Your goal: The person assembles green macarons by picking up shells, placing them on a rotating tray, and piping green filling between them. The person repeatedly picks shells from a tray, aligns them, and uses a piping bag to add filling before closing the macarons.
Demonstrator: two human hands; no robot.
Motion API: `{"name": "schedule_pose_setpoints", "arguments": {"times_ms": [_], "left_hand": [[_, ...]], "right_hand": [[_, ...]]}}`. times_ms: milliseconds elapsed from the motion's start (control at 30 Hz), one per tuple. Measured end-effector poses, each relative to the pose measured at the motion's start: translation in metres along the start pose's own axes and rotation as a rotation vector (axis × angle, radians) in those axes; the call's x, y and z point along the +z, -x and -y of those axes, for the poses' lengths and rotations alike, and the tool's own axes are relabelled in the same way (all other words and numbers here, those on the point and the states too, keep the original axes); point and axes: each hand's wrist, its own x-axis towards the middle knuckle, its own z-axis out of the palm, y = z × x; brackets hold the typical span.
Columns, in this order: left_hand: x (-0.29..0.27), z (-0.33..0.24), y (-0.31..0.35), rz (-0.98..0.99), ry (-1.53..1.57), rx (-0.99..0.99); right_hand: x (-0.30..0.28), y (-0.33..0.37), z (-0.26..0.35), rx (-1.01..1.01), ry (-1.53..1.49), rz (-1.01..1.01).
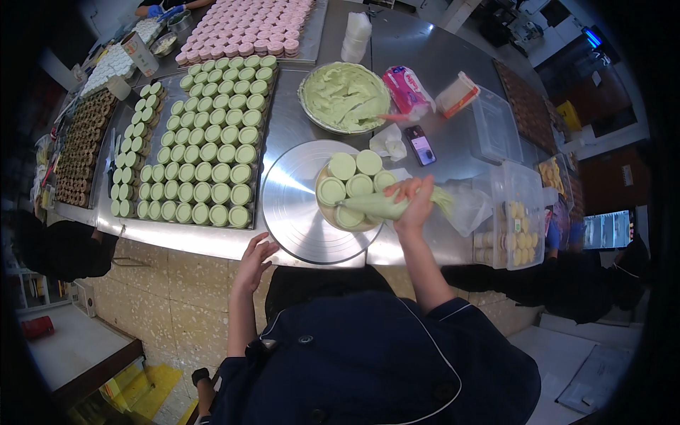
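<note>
My right hand [414,205] is wrapped round a piping bag [386,206] of pale green cream. The bag points left, its tip over the green-topped round pieces [359,185] grouped on a beige round board [324,214]. Under the board is a silver turntable [290,185]. At the turntable's near left rim, my left hand [253,261] is open and holds nothing, its fingers apart. Whether it touches the rim I cannot tell.
To the left stands a tray of many green-topped pieces [205,152], with pink ones [248,28] behind. A metal bowl [309,120] of green cream, a phone [421,145], a pink packet [407,91] and clear plastic boxes [499,131] sit beyond and right. Other people work nearby.
</note>
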Motion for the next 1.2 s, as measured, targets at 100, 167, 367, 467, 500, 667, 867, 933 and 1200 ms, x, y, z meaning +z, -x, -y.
{"name": "schedule_pose_setpoints", "arguments": {"times_ms": [100, 167, 367, 467, 500, 667, 867, 933, 1200], "left_hand": [[-0.001, 0.002, -0.002, -0.069, 0.082, 0.102], [-0.002, 0.004, -0.003, -0.112, 0.118, 0.156], [0.001, 0.012, -0.006, -0.235, 0.062, 0.221], [0.009, 0.014, -0.007, -0.301, -0.141, 0.343], [0.012, 0.014, -0.005, -0.222, -0.172, 0.402], [0.045, 0.008, 0.001, 0.083, -0.337, 0.304], [0.048, -0.006, -0.012, 0.173, -0.474, 0.258], [0.042, -0.004, -0.014, 0.155, -0.430, 0.256], [0.032, 0.032, 0.016, 0.013, -0.186, 0.267]], "right_hand": [[0.000, 0.001, 0.002, 0.003, 0.001, 0.003], [-0.001, 0.002, 0.003, 0.003, 0.008, 0.005], [-0.001, 0.003, 0.005, -0.009, 0.031, 0.011], [-0.001, 0.005, 0.007, -0.017, 0.045, 0.011], [-0.001, 0.007, 0.008, -0.021, 0.051, 0.010], [-0.001, 0.006, 0.009, -0.047, 0.061, 0.027], [0.004, 0.009, 0.023, -0.106, 0.075, -0.058], [0.001, 0.009, 0.031, -0.125, 0.017, -0.077], [-0.016, 0.007, 0.041, -0.091, -0.067, -0.103]]}}
